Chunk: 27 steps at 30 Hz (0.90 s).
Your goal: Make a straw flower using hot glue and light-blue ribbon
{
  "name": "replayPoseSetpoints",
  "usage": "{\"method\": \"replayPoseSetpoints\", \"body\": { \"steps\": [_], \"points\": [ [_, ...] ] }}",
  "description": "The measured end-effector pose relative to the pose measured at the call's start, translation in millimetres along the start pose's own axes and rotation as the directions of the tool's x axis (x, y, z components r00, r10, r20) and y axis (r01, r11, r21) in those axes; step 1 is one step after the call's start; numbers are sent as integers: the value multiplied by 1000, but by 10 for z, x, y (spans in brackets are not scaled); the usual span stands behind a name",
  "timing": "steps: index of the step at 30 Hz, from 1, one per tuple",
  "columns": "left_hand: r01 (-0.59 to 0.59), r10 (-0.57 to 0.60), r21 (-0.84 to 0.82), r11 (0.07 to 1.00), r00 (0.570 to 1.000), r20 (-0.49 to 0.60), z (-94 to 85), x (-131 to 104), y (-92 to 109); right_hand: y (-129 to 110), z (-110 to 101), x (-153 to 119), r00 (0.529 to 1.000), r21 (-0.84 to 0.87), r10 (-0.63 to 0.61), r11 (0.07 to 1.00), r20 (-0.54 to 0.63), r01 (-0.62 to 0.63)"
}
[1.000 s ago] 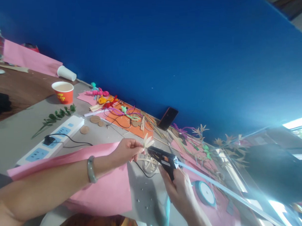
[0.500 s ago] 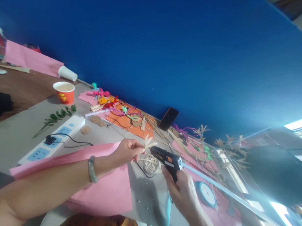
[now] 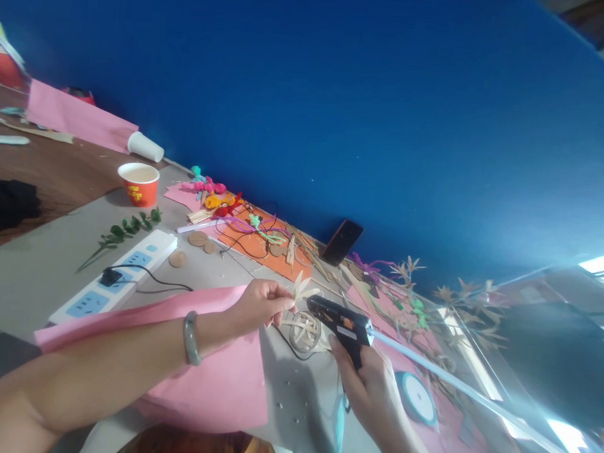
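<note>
Between thumb and fingers, my left hand [image 3: 266,304] pinches a pale straw-coloured flower [image 3: 303,290] with pointed petals. My right hand [image 3: 368,379] is wrapped round the handle of a black hot glue gun [image 3: 342,320], whose nozzle points left, close beside the flower. A long translucent glue stick [image 3: 426,362] sticks out of the gun's back end. Below the nozzle lies a coil of pale strips [image 3: 306,330] on the grey table. Pink paper [image 3: 215,383] is spread under my left forearm.
A white power strip [image 3: 114,278] with a black plug lies at left, near a green leafy sprig [image 3: 124,231] and a red paper cup [image 3: 138,184]. A phone [image 3: 342,241] leans on the blue wall. Orange paper [image 3: 246,241] carries craft bits. A ribbon spool [image 3: 417,397] lies right.
The whole view has shifted slightly, so things appear a little further right. Both hands keep their grips, and the nozzle stays close to the flower.
</note>
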<state>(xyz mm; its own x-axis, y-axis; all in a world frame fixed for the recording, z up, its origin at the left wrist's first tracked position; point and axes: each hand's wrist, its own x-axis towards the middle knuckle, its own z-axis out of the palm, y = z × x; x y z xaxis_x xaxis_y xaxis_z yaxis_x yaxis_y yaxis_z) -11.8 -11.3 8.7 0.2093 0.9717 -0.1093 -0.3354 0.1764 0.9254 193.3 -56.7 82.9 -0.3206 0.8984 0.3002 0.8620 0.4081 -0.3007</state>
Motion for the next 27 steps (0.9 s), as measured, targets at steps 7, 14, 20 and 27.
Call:
{"method": "replayPoseSetpoints", "body": {
  "steps": [7,14,20,27],
  "points": [
    [13,-14,-38,999,1000,-12,23,-9,50,30,10,-9,1000,-3,13,1000,-15,-13],
    [4,-4,-38,999,1000,-12,32,-36,102,80,62,13,999,-19,-29,999,-34,28],
    [12,-13,-26,1000,1000,-17,37,-52,136,62,58,4,1000,-56,3,998,5,-3],
    [5,-5,-33,999,1000,8,33,-30,100,76,63,-1,1000,-79,-1,997,0,1]
  ]
}}
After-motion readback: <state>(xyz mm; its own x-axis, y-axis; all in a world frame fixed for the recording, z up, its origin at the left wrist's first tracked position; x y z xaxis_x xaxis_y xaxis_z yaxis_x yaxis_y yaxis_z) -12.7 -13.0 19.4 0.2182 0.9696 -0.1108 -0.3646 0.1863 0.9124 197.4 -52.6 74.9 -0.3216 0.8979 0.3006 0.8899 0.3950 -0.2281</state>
